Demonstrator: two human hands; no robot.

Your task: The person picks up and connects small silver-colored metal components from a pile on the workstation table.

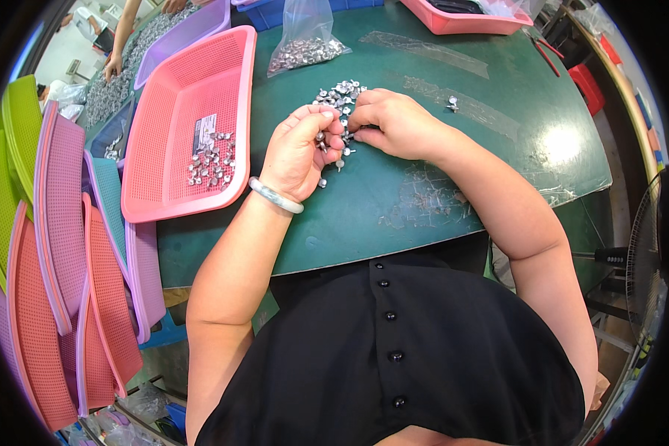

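I see my left hand [299,152] curled over the dark green table [394,193], its fingers folded in around a few small shiny metal parts [324,140], with a pale green bangle [275,195] on the wrist. My right hand [394,123] sits just beside it, fingertips pressed together on one small piece where the two hands meet; exactly what that pinch holds is too small for me to tell. The loose heap of the same small silver metal parts [340,94] lies on the table just beyond both hands, touching the knuckles. A clear plastic bag [305,41] with more metal pieces rests farther back. To my left, a pink perforated plastic basket [223,67] holds a small scatter of parts and a dark label card. Stacked pink, orange and green baskets [52,245] stand on edge at the far left. Another person's hand [113,67] reaches into a tray in the upper left corner.
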